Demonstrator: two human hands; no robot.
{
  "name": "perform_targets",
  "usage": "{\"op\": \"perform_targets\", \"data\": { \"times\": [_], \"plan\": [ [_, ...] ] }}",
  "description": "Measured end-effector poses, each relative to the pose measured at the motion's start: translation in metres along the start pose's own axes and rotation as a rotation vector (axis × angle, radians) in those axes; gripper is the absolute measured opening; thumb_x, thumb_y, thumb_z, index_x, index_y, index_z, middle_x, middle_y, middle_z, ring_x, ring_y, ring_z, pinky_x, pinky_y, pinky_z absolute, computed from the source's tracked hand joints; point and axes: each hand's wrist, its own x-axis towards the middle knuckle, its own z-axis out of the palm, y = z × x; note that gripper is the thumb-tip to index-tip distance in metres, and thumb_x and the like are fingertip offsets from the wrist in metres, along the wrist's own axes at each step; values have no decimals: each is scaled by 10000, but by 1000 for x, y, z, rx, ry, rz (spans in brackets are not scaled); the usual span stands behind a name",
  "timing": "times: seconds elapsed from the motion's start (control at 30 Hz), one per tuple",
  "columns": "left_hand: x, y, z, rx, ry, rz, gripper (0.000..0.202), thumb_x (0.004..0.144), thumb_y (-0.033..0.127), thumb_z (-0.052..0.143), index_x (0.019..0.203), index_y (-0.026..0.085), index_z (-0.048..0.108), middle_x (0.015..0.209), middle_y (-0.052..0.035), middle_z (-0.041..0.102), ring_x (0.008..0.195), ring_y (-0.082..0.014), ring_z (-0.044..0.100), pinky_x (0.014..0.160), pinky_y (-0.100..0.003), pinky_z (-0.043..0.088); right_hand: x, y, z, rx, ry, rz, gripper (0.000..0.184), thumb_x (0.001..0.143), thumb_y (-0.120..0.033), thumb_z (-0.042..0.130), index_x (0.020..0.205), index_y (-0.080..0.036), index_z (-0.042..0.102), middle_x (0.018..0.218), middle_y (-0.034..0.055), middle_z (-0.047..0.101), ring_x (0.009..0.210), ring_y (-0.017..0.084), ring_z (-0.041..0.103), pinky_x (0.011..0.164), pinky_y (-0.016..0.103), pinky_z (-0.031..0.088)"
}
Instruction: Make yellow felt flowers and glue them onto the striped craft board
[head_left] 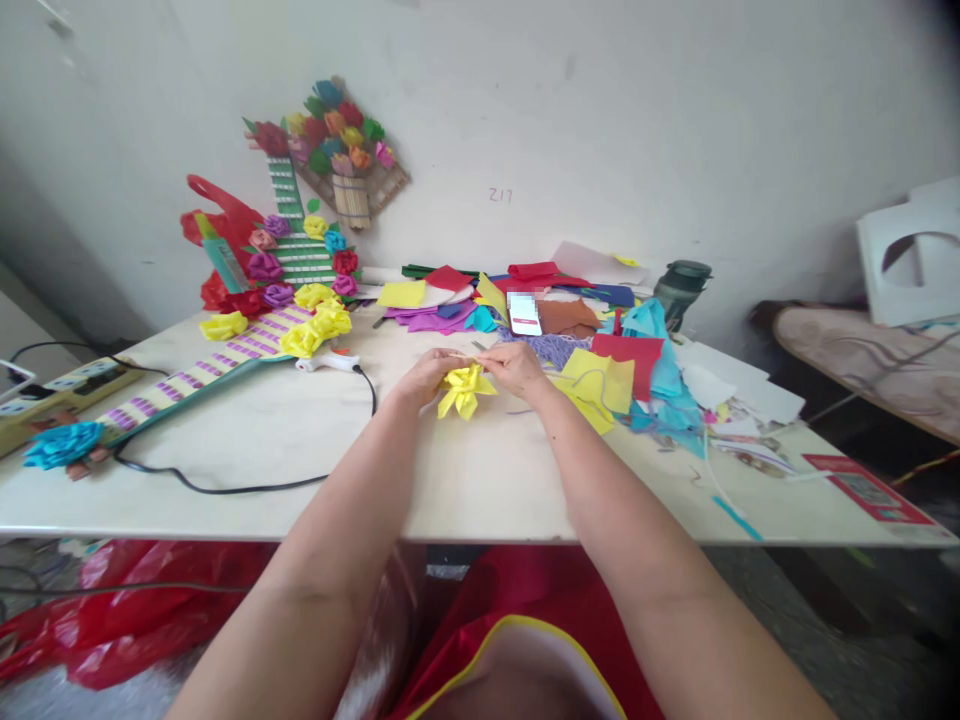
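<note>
A yellow paper flower [463,388] hangs just above the white table [315,440], held between both hands. My left hand [426,373] is closed on its left side, fingers curled round the petals. My right hand [516,366] pinches its upper right part. A white glue gun [328,363] with a black cord [225,487] lies to the left of my hands. Yellow paper sheets [600,385] lie just to the right.
A heap of coloured paper scraps [525,300] covers the back and right of the table. Paper-flower crafts [300,270] stand at the back left against the wall. A power strip [60,385] sits at the left edge, a dark jar [679,290] behind the scraps.
</note>
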Motion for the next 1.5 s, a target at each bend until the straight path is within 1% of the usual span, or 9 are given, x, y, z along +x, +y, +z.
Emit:
{"op": "perform_targets", "data": {
  "times": [0.1, 0.27, 0.57, 0.77, 0.87, 0.97, 1.17, 1.37, 1.5],
  "plan": [
    [-1, 0, 1, -26, -9, -19, 165, 559, 223, 663, 644, 105, 587, 550, 1, 558, 480, -95, 512, 494, -212, 373, 0, -2, -1, 0, -6, 3, 185, 764, -221, 546, 813, -192, 721, 754, 44, 700, 689, 124, 608, 601, 201, 398],
    [-1, -1, 0, -46, 0, -27, 131, 557, 202, 643, 621, 109, 577, 533, 5, 550, 469, -93, 501, 492, -213, 376, 1, -5, -4, -56, -58, 8, 198, 780, -235, 530, 823, -191, 718, 750, 42, 694, 682, 116, 592, 598, 200, 374],
    [3, -4, 2, -77, 24, -30, 73, 591, 197, 575, 589, 131, 543, 524, 11, 527, 473, -98, 484, 485, -223, 374, 1, -4, -4, -196, -92, -45, 295, 838, -311, 436, 791, -202, 706, 778, 44, 684, 714, 124, 572, 604, 218, 338],
    [6, -4, 2, -127, 52, -106, 133, 629, 245, 589, 635, 116, 558, 554, -6, 547, 496, -115, 516, 503, -238, 401, 1, -7, -6, -265, -115, -76, 296, 843, -284, 416, 824, -194, 697, 816, 53, 680, 739, 129, 569, 607, 226, 319],
    [6, -6, 0, -101, 26, -64, 167, 617, 247, 635, 678, 107, 567, 555, -1, 547, 503, -114, 525, 512, -234, 405, 0, -10, -7, -303, -130, -73, 296, 844, -286, 408, 837, -204, 692, 823, 47, 676, 744, 133, 565, 597, 234, 303],
    [6, -8, -1, -99, 14, -46, 181, 612, 248, 649, 689, 103, 572, 563, -2, 554, 514, -114, 534, 528, -234, 412, 0, -13, -8, -351, -139, -77, 295, 843, -282, 407, 811, -201, 689, 814, 49, 669, 733, 139, 555, 578, 249, 278],
    [7, -9, -3, -120, 10, -42, 184, 587, 244, 663, 676, 106, 579, 573, -6, 567, 525, -118, 544, 541, -237, 417, -1, -19, -11, -467, -164, -157, 277, 835, -212, 393, 829, -190, 669, 785, 51, 649, 696, 143, 530, 549, 277, 221],
    [7, -8, -4, -136, 9, -64, 182, 583, 235, 662, 680, 99, 590, 590, -20, 585, 536, -123, 556, 554, -241, 424, -1, -21, -12, -467, -195, -173, 258, 823, -167, 400, 853, -167, 656, 794, 67, 637, 702, 140, 519, 564, 272, 234],
    [8, -11, -6, -168, -14, -68, 192, 574, 226, 677, 692, 96, 598, 596, -21, 585, 542, -123, 555, 560, -244, 427, 0, -22, -12, -486, -205, -180, 269, 826, -170, 390, 859, -178, 656, 796, 60, 639, 707, 145, 526, 563, 272, 240]
  ]
}}
